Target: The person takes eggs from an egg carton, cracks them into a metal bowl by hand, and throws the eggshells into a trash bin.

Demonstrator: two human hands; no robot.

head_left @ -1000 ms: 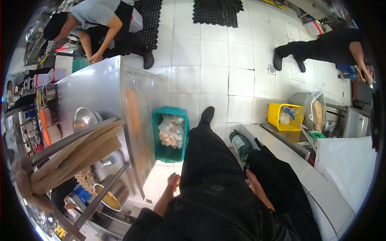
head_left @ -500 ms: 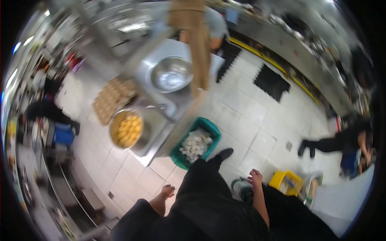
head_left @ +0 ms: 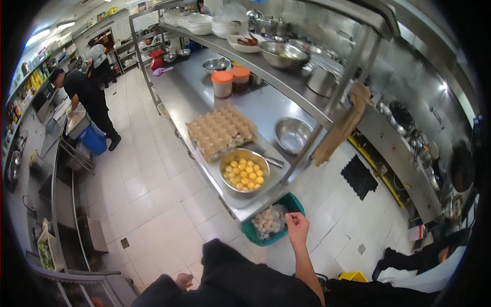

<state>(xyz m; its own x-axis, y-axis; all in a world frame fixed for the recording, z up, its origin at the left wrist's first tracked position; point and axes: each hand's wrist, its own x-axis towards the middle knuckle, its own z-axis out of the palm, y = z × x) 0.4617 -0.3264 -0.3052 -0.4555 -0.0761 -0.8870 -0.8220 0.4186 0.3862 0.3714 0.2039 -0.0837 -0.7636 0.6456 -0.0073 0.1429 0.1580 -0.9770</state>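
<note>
My right hand (head_left: 297, 226) is raised above a green bin (head_left: 297, 203) holding eggshells (head_left: 269, 221). Its fingers are curled together, and whatever they may hold is hidden. Low beside my dark clothing, my left hand (head_left: 184, 281) hangs with loosely bent fingers and nothing visible in it. Ahead, at the corner of the steel table (head_left: 179, 110), stands a metal bowl (head_left: 223, 180) of egg yolks (head_left: 244, 174). Behind that bowl lie cardboard egg trays (head_left: 221, 128). A metal handle (head_left: 270, 159) sticks out beside them, near another steel bowl (head_left: 293, 135) with a shiny interior.
A shelf (head_left: 302, 94) over the table carries bowls and pots. A brown cloth (head_left: 342, 125) hangs from its post. Orange-lidded tubs (head_left: 222, 84) stand further back. One person (head_left: 92, 97) works at the left counter; another person's leg (head_left: 404, 258) shows at right. A black mat (head_left: 359, 177) lies on the floor.
My view has tilted up and turned, bringing the whole table and shelf into sight. My right hand has moved forward over the green bin, and its fingers have curled in.
</note>
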